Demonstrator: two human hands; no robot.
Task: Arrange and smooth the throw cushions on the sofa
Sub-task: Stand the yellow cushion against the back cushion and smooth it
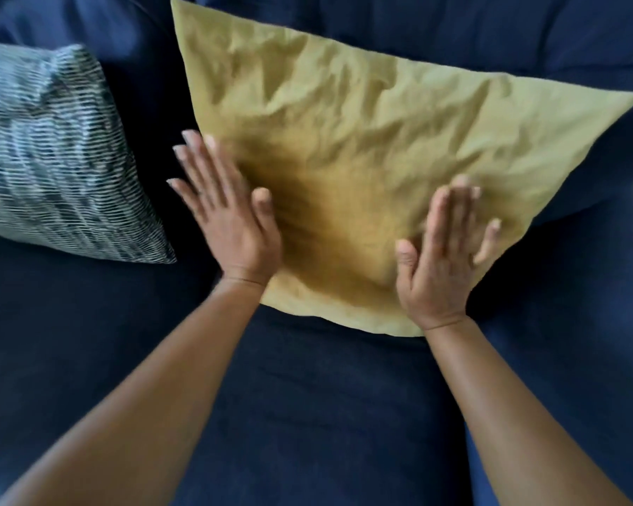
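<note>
A mustard-yellow cushion (362,147), creased across its face, leans against the back of the dark blue sofa (307,396). My left hand (227,213) lies flat on the cushion's lower left edge, fingers spread. Flat on the lower right part of the same cushion is my right hand (443,253), its fingers apart. Neither hand holds anything. A second cushion (52,158), with a fine blue-and-white stripe pattern, rests on the sofa to the left, apart from the yellow one.
The sofa's seat cushion fills the foreground under my forearms. A dark gap of sofa back separates the two cushions. The sofa back runs along the top of the view.
</note>
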